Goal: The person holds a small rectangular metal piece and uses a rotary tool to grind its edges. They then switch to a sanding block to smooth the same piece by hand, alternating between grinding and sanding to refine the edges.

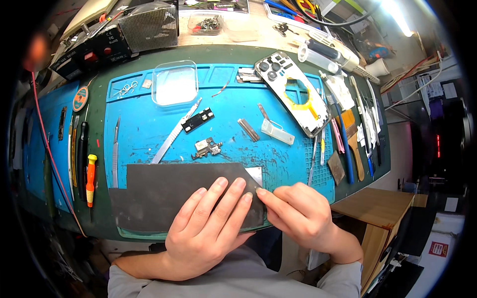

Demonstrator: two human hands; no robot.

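Observation:
A large dark grey sheet (pixel 159 196) with a cut corner lies along the near edge of the blue work mat (pixel 228 134). My left hand (pixel 203 231) rests flat on the sheet's right part, fingers stretched and slightly spread. At the sheet's right edge, my right hand (pixel 300 213) is closed in a pinch, its fingertips close to the left fingers. What the pinch holds is hidden. A pale flat piece (pixel 254 175) shows beside the sheet's slanted edge. Beyond the sheet lie a small board with connectors (pixel 206 147), a black module (pixel 198 120) and a metal scalpel-like handle (pixel 176 131).
A phone frame (pixel 293 94) lies at the back right, beside a clear container (pixel 175 83). An orange screwdriver (pixel 90 179) stands out on the left. Brushes and tweezers, including a blue-handled brush (pixel 345 144), line the right edge. A wooden cabinet (pixel 377 211) stands lower right.

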